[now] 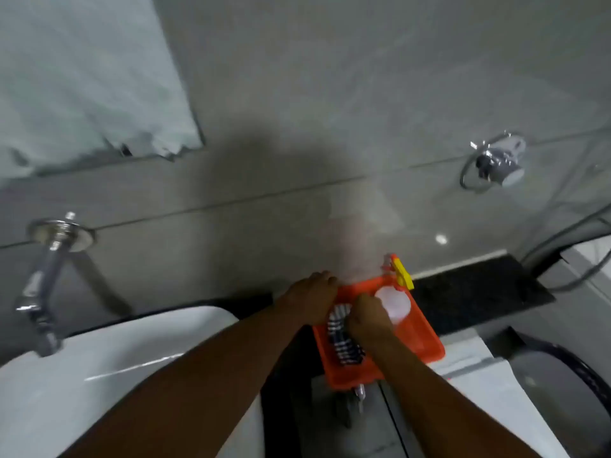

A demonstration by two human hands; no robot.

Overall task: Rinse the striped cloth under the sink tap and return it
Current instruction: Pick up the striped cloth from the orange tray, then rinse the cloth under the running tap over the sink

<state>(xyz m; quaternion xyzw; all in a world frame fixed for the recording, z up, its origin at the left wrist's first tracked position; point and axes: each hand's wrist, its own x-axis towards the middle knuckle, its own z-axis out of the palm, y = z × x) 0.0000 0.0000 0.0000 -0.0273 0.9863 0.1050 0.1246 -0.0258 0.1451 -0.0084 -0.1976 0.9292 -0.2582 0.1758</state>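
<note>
A dark blue and white striped cloth (344,342) lies bunched in the left half of an orange tray (426,338) right of the sink. My right hand (365,320) rests on the cloth with its fingers curled into the fabric. My left hand (312,294) sits at the tray's far left corner, touching the cloth's upper end; its fingers are hidden behind the hand. The white sink (109,361) is at the lower left, with the chrome tap (41,299) coming out of the wall above it.
A clear spray bottle (395,304) with a yellow and orange trigger (401,271) lies in the tray beside my right hand. A dark counter strip (476,289) runs behind. A chrome towel ring (494,163) is on the tiled wall, a mirror (82,77) at upper left.
</note>
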